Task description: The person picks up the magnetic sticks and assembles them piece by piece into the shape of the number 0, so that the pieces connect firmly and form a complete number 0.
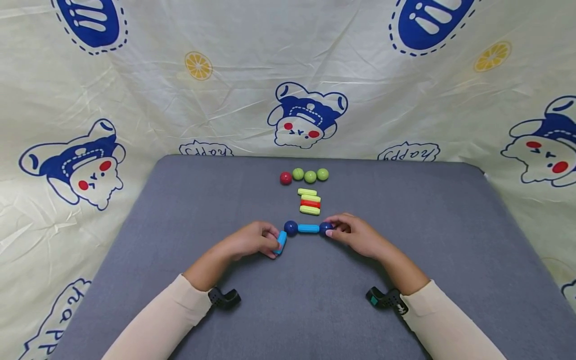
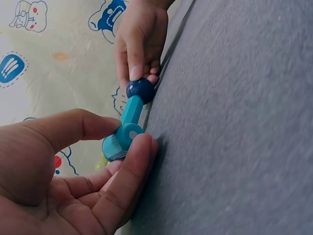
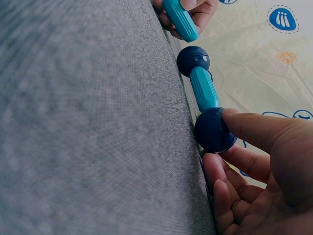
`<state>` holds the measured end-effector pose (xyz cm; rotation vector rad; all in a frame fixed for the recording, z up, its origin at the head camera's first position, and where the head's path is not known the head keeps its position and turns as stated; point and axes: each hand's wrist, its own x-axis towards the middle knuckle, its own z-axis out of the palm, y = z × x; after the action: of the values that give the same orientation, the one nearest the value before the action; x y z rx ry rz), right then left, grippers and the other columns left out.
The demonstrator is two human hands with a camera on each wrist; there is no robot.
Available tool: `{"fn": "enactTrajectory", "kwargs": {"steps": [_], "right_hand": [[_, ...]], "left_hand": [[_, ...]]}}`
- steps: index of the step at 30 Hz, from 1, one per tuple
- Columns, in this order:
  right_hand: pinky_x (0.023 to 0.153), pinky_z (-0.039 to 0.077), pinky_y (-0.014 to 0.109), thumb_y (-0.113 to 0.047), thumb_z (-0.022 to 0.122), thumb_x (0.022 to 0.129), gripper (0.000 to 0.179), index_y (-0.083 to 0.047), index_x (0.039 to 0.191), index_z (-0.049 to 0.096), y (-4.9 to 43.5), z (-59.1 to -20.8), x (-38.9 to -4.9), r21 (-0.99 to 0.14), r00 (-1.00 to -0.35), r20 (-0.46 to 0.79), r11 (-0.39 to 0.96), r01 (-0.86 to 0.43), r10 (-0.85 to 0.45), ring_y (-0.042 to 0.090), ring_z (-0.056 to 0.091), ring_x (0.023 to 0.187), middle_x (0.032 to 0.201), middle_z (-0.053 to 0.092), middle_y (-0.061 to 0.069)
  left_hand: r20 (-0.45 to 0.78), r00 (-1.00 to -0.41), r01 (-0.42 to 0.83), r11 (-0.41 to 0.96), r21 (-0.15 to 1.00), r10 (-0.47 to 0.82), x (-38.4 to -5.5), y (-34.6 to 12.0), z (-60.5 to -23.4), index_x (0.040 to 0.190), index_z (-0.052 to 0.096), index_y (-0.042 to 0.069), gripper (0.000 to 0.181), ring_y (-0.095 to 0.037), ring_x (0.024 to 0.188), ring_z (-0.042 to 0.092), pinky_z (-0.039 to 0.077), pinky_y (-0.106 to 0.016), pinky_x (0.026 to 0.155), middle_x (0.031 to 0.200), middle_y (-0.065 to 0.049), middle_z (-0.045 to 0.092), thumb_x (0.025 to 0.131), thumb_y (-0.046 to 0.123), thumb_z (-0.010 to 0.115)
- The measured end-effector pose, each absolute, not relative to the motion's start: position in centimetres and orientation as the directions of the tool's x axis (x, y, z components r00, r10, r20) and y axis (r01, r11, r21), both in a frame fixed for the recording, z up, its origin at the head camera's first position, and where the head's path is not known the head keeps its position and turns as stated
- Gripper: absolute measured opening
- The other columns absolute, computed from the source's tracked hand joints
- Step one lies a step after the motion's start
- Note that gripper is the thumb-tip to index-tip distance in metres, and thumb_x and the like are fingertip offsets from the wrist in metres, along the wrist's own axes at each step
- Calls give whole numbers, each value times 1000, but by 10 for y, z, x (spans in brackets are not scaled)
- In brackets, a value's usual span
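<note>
My left hand [image 1: 250,241] pinches a light blue ribbed rod [image 1: 281,242] between thumb and fingers, tilted just left of a joined piece. That piece is another light blue rod [image 1: 308,228] with a dark blue ball [image 1: 291,228] at its left end and a second dark blue ball [image 1: 325,229] at its right end. Thumb and fingertips of my right hand [image 1: 360,237] grip this right-hand ball. In the right wrist view, the held rod [image 3: 182,22] shows a small gap to the nearer ball [image 3: 193,61]. A round end with a pale centre faces the left wrist camera on the held rod [image 2: 129,134].
Beyond the hands lie several yellow-green rods [image 1: 310,210] with one red rod [image 1: 310,204] among them. Farther back sit a red ball [image 1: 285,178] and three green balls [image 1: 310,176]. A grey cloth-covered table [image 1: 405,210] meets a printed curtain [image 1: 243,110] at its far edge.
</note>
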<state>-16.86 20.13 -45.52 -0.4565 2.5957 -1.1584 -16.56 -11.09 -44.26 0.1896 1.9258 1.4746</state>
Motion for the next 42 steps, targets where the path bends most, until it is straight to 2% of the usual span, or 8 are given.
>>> {"fn": "enactTrajectory", "kwargs": {"steps": [17, 20, 23, 26, 28, 31, 37, 42], "right_hand": [[84, 50, 29, -29, 68, 98, 35, -13, 130, 66, 202, -456, -169, -755, -915, -100, 629, -186, -391, 17, 57, 97, 115, 62, 7], [83, 49, 28, -29, 68, 98, 35, -13, 129, 67, 203, -456, -169, -755, -917, -95, 629, -188, -388, 17, 57, 96, 114, 62, 8], [82, 49, 28, -29, 68, 98, 36, -12, 129, 67, 203, -456, -168, -755, -915, -86, 625, -198, -394, 17, 57, 96, 114, 62, 9], [82, 49, 29, -30, 68, 98, 35, -13, 129, 67, 203, -456, -168, -753, -916, -89, 628, -196, -391, 17, 57, 96, 115, 63, 9], [83, 49, 29, -30, 68, 98, 35, -14, 130, 67, 203, -456, -168, -749, -916, -91, 633, -195, -390, 17, 58, 96, 115, 62, 8], [83, 49, 29, -30, 68, 98, 35, -15, 130, 67, 203, -455, -168, -748, -918, -93, 636, -191, -386, 17, 57, 97, 115, 62, 8], [82, 49, 29, -31, 68, 98, 36, -15, 130, 67, 202, -455, -167, -743, -918, -92, 640, -195, -386, 17, 57, 96, 114, 62, 8], [81, 49, 29, -30, 68, 98, 36, -14, 130, 67, 202, -455, -167, -739, -917, -81, 641, -207, -390, 17, 57, 96, 114, 63, 9]], "left_hand": [[-448, -772, -321, 332, 887, 451, -158, -94, -441, 111, 59, -6, 28, -11, 69, 68, 62, -31, 72, 86, -6, 67, 89, 4, 71], [-429, -785, -303, 326, 895, 447, -157, -94, -443, 119, 55, -5, 38, -12, 67, 67, 62, -30, 69, 85, -6, 68, 88, 6, 74], [-397, -806, -267, 329, 906, 439, -157, -93, -447, 139, 44, -1, 63, -13, 64, 66, 60, -29, 65, 84, -6, 68, 87, 8, 78], [-364, -827, -224, 343, 912, 429, -156, -92, -450, 155, 30, 9, 86, -14, 63, 64, 59, -29, 63, 84, -7, 67, 86, 10, 81], [-341, -836, -194, 350, 916, 429, -155, -91, -452, 159, 26, 15, 91, -14, 63, 63, 59, -30, 62, 85, -7, 67, 86, 12, 81], [-316, -845, -161, 360, 919, 432, -154, -90, -454, 158, 31, 19, 87, -14, 63, 63, 58, -30, 62, 84, -7, 65, 87, 15, 80], [-282, -865, -109, 392, 914, 416, -153, -88, -457, 152, 43, 19, 71, -14, 60, 63, 58, -30, 60, 80, -6, 64, 90, 22, 78], [-270, -880, -83, 435, 897, 390, -152, -86, -458, 152, 43, 19, 70, -13, 59, 63, 57, -30, 58, 79, -4, 64, 91, 28, 77]]}}
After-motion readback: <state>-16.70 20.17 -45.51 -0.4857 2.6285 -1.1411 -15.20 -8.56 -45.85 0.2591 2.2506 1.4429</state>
